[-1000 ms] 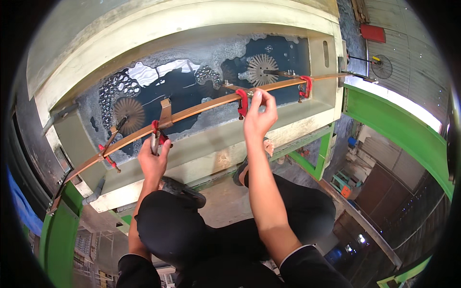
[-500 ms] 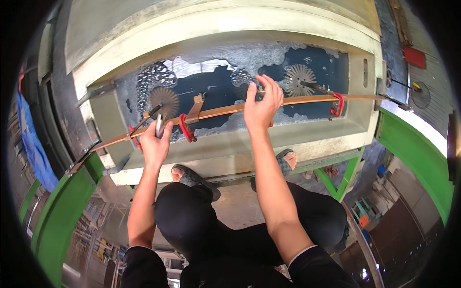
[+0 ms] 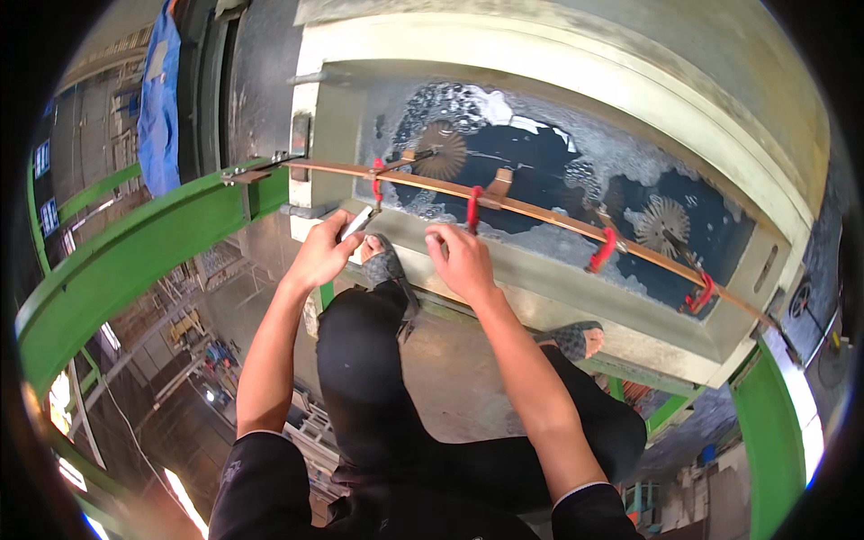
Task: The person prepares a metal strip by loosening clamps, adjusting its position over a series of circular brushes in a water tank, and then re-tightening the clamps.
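Observation:
In my left hand [image 3: 321, 252] is a slim silver hand tool [image 3: 356, 222], its tip pointing up toward the leftmost red clamp [image 3: 378, 184]. My right hand [image 3: 463, 264] has its fingers curled in, with nothing seen in them, just below another red clamp [image 3: 473, 210]. A long copper-coloured bar [image 3: 558, 219] spans the tank of dark, foamy liquid. Red clamps sit along this bar. Toward its left part a slotted metal disc [image 3: 440, 150] hangs by an arm, and a similar disc [image 3: 663, 225] hangs near the right end.
The tank's pale rim [image 3: 576, 319] runs along my side, with my sandalled feet beside it. Green beams [image 3: 153, 238] hold the bar's ends. A flat copper-coloured tab [image 3: 498, 185] sticks out from the bar. A blue tarp [image 3: 160, 108] hangs at the far left.
The view has swung left and tilted. My right hand has come back from over the bar to the near side, its spread fingers now curled. My left hand still holds the silver tool.

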Available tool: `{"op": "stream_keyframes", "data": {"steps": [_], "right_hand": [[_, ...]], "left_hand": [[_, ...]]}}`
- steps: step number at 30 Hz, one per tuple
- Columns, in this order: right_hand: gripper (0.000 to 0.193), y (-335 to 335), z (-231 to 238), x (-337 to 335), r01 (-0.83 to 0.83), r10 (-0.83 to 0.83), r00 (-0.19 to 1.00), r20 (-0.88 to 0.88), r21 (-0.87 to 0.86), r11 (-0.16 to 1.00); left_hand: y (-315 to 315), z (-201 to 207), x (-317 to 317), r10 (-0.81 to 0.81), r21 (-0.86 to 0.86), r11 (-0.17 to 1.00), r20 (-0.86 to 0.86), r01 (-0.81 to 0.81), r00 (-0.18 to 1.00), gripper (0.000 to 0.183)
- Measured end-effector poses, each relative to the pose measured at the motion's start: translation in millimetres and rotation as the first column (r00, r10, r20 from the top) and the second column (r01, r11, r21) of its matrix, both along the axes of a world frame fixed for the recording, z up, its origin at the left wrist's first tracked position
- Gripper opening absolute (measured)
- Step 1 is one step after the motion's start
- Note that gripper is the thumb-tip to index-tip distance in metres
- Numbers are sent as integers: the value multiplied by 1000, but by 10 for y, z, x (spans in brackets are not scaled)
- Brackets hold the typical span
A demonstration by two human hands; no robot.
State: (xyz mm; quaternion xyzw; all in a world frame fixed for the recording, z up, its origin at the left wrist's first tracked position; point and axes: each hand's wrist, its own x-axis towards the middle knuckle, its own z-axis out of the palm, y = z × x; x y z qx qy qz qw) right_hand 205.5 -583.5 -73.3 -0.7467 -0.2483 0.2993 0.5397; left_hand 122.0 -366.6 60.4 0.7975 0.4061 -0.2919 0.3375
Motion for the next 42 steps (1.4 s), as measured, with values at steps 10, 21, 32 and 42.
{"op": "stream_keyframes", "data": {"steps": [10, 21, 32, 42], "right_hand": [[45, 1279, -1227, -564, -248, 116, 861, -495, -210, 946], [39, 1716, -1537, -655, -244, 62, 727, -683, -173, 954], [39, 1864, -1623, -826, -238, 46, 890, -453, -377, 895], [41, 1878, -1562, -550, -420, 140, 782, -608, -347, 839]], "left_hand": [[447, -1314, -532, -203, 169, 948, -325, 268, 924, 36], [522, -1551, -742, -544, 301, 754, -212, 584, 812, 46], [345, -1811, -762, -630, 279, 657, -308, 700, 713, 37], [349, -1758, -489, -749, 120, 600, -263, 791, 608, 31]]}}
